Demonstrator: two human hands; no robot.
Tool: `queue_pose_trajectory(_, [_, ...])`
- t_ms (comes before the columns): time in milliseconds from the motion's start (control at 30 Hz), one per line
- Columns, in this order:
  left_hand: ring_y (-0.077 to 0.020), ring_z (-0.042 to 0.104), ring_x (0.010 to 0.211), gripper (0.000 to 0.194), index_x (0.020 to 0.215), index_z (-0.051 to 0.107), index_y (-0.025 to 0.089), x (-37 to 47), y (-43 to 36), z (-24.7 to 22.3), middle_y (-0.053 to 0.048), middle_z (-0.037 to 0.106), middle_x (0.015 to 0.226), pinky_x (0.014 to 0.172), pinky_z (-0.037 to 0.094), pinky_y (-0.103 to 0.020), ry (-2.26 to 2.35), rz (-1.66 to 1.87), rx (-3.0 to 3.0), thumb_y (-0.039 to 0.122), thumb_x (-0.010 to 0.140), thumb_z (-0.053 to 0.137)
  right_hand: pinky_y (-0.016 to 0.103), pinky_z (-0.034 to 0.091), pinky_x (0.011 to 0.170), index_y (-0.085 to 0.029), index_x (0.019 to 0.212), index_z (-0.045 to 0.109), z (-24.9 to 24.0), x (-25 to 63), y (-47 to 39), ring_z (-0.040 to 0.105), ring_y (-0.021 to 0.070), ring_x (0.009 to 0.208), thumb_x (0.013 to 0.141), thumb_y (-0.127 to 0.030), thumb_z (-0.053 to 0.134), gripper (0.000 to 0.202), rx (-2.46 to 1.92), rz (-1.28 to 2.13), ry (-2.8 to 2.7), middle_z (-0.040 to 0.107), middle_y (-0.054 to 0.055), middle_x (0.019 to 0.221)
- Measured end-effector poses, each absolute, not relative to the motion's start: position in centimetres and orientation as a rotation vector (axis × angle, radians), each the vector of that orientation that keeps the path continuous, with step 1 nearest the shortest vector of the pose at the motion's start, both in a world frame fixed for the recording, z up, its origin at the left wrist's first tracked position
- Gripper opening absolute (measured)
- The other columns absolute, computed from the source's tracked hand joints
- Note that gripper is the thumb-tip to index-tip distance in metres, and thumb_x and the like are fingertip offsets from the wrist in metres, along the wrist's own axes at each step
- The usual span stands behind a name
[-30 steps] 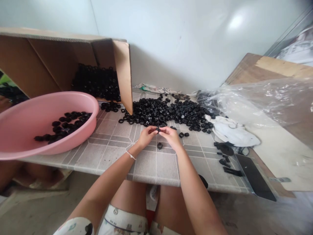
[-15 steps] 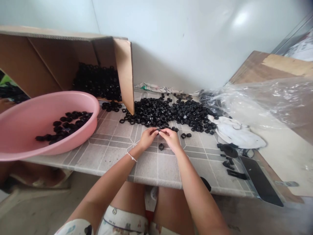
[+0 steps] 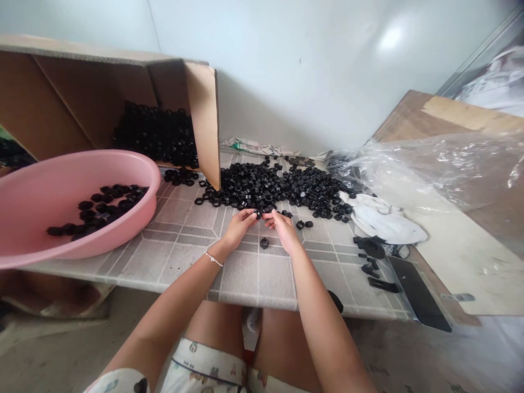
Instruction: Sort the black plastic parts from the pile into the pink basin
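Note:
My left hand [image 3: 240,226] pinches a small black ring [image 3: 257,214] between thumb and fingers, at the front edge of a heap of black rings [image 3: 249,183]. Just right of it is my right hand [image 3: 280,226], its fingers bent close together; whether they hold a part is too small to tell. A single black piece [image 3: 264,243] lies on the checked table cover [image 3: 241,273] below and between the hands. Farther right, a second heap of small black parts [image 3: 315,188] adjoins the first.
A pink basin [image 3: 151,191] with black pieces stands left, before an open cardboard box [image 3: 207,120] of black rings. To the right are a white cloth [image 3: 385,218], black scraps [image 3: 382,285], a dark phone-like slab [image 3: 421,295] and clear plastic [image 3: 442,164].
My hands have moved slightly apart, and the black ring now shows at my left fingertips. The whole view has shifted a little, so the table things appear farther left.

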State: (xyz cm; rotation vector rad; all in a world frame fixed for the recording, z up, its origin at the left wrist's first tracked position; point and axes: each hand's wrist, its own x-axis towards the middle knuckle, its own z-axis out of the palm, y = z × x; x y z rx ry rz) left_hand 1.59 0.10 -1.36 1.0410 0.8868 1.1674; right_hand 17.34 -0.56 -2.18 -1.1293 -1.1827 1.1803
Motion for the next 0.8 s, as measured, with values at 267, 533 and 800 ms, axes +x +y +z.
queue_pose_trajectory(267, [-0.0164, 0.061, 0.088, 0.037, 0.093, 0.063, 0.015, 1.52, -0.04, -1.38, -0.006, 0.068, 0.093, 0.089, 0.044, -0.033, 0.904, 1.185, 1.074, 0.036, 0.066, 0.076, 0.031, 0.043, 0.068, -0.022, 0.090, 0.073, -2.48, 17.34, -0.44, 0.059, 0.0161, 0.073, 0.078, -0.062, 0.054, 0.045, -1.103, 1.210, -1.206, 0.070, 0.005, 0.090])
queue_pose_trajectory(533, [-0.0167, 0.061, 0.088, 0.041, 0.095, 0.061, 0.015, 1.53, 0.01, -1.60, -0.005, 0.066, 0.094, 0.086, 0.045, -0.033, 0.914, 1.194, 1.090, 0.038, 0.065, 0.076, 0.030, 0.042, 0.065, -0.023, 0.099, 0.070, -2.37, 17.07, -0.51, 0.057, 0.0148, 0.068, 0.077, -0.065, 0.051, 0.051, -1.139, 1.155, -1.231, 0.066, 0.004, 0.088])
queue_pose_trajectory(800, [-0.0156, 0.060, 0.087, 0.042, 0.088, 0.060, 0.015, 1.60, 0.11, -1.56, -0.003, 0.066, 0.090, 0.088, 0.046, -0.033, 0.881, 1.222, 1.017, 0.041, 0.061, 0.079, 0.029, 0.042, 0.062, -0.022, 0.079, 0.062, -2.36, 16.90, -0.49, 0.054, 0.0153, 0.064, 0.079, -0.067, 0.045, 0.048, -1.171, 1.077, -1.220, 0.059, 0.002, 0.073])
